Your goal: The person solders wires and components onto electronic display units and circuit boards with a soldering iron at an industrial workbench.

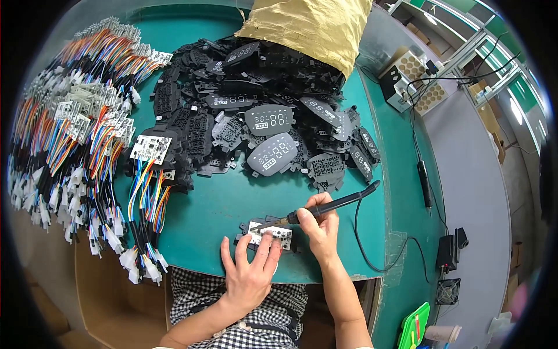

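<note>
In front of me a white circuit board [279, 235] lies on a black plastic panel [242, 228] near the table's front edge. My left hand [250, 273] has its fingers spread, with fingertips resting on the board and its near edge. My right hand [319, 227] is closed around the black handle of a corded soldering iron [340, 202]. The iron slants down to the left, and its thin tip is at the left part of the board. Whether the tip touches the board I cannot tell.
Black display panels [270, 120] are heaped beyond my hands, before a yellow sack [305, 29]. Boards with coloured wires and white plugs [81, 145] pile up at the left. A second black pen-shaped tool [425, 183], a small fan [448, 291] and a green tray [414, 327] are at the right.
</note>
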A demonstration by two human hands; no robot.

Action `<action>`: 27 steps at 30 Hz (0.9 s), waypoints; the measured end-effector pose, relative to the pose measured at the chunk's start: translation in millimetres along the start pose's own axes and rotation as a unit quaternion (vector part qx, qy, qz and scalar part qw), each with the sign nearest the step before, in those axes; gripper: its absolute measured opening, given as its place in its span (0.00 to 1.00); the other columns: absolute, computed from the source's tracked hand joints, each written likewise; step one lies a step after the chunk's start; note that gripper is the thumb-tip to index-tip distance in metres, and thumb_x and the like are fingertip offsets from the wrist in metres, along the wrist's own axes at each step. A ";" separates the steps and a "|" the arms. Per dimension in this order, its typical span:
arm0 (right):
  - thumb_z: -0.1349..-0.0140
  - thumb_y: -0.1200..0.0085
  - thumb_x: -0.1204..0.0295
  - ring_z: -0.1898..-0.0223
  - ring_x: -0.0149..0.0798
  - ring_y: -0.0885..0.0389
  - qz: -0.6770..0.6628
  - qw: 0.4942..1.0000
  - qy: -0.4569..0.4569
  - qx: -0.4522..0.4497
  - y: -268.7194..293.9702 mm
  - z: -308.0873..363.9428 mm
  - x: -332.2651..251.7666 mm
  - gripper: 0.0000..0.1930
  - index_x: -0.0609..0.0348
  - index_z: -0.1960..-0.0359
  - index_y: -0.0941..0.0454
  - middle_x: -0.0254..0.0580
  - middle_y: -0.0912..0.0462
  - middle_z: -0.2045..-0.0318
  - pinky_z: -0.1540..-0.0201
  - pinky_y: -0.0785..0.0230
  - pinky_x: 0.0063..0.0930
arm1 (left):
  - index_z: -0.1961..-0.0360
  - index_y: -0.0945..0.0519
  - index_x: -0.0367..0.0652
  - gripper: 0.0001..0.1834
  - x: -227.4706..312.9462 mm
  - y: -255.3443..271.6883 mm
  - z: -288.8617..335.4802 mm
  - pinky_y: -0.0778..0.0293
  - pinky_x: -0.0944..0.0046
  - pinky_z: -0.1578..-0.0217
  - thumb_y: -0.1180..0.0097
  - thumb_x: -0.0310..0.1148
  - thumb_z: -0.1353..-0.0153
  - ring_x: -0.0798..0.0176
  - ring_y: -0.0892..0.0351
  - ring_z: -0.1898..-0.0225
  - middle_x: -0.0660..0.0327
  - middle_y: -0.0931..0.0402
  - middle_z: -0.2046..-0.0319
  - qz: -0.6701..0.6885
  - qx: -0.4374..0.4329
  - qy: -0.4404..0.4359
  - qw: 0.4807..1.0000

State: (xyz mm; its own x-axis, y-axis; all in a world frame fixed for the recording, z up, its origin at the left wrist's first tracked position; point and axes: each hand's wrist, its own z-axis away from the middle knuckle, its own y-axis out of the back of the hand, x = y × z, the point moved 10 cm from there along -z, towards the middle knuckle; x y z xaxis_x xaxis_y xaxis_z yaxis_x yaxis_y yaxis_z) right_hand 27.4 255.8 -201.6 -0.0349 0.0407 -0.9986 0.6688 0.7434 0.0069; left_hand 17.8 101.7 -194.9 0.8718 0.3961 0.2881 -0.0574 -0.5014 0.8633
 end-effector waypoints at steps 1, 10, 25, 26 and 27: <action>0.46 0.45 0.74 0.78 0.17 0.39 0.000 1.000 0.000 0.000 0.0 -0.1 0.2 0.10 0.60 0.69 0.36 0.26 0.34 0.78 0.78 0.45 0.13 | 0.54 0.26 0.46 0.27 -0.2 -0.3 0.1 0.50 0.33 0.47 0.40 0.30 0.61 0.48 0.40 0.49 0.61 0.34 0.47 0.000 -0.001 0.001 1.000; 0.46 0.45 0.74 0.78 0.18 0.39 0.013 1.000 0.025 0.003 -0.5 0.0 -4.2 0.11 0.60 0.69 0.35 0.27 0.33 0.78 0.78 0.45 0.13 | 0.53 0.26 0.46 0.27 0.3 -0.6 0.2 0.50 0.33 0.47 0.41 0.29 0.61 0.47 0.40 0.49 0.60 0.34 0.47 0.003 -0.005 0.000 1.000; 0.47 0.44 0.73 0.77 0.19 0.39 0.014 0.999 0.031 0.006 0.2 0.4 -3.0 0.11 0.61 0.70 0.35 0.27 0.34 0.77 0.77 0.45 0.13 | 0.53 0.26 0.45 0.26 1.1 0.3 -0.8 0.49 0.33 0.48 0.40 0.30 0.60 0.48 0.40 0.49 0.60 0.34 0.47 0.000 -0.005 -0.002 1.000; 0.47 0.44 0.73 0.77 0.19 0.39 0.018 0.999 0.032 0.005 0.5 0.5 -2.8 0.11 0.61 0.70 0.35 0.27 0.34 0.77 0.77 0.45 0.13 | 0.53 0.26 0.45 0.26 1.4 0.1 -0.8 0.49 0.33 0.48 0.40 0.31 0.60 0.47 0.40 0.49 0.60 0.34 0.47 -0.004 -0.007 -0.002 1.000; 0.48 0.44 0.73 0.77 0.19 0.39 0.021 0.999 0.034 0.004 0.2 0.5 -2.8 0.11 0.61 0.70 0.34 0.27 0.34 0.77 0.77 0.45 0.13 | 0.53 0.26 0.45 0.26 1.1 0.1 -0.6 0.49 0.33 0.48 0.40 0.31 0.60 0.47 0.40 0.49 0.60 0.34 0.47 -0.004 -0.007 -0.002 1.000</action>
State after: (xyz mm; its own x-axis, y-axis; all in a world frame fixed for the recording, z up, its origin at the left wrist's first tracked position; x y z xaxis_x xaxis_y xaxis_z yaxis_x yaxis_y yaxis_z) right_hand 28.0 255.6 -198.9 -0.0568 0.1177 -0.9914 0.6766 0.7347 0.0484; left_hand 18.4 102.5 -194.3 0.8741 0.3977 0.2788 -0.0561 -0.4875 0.8713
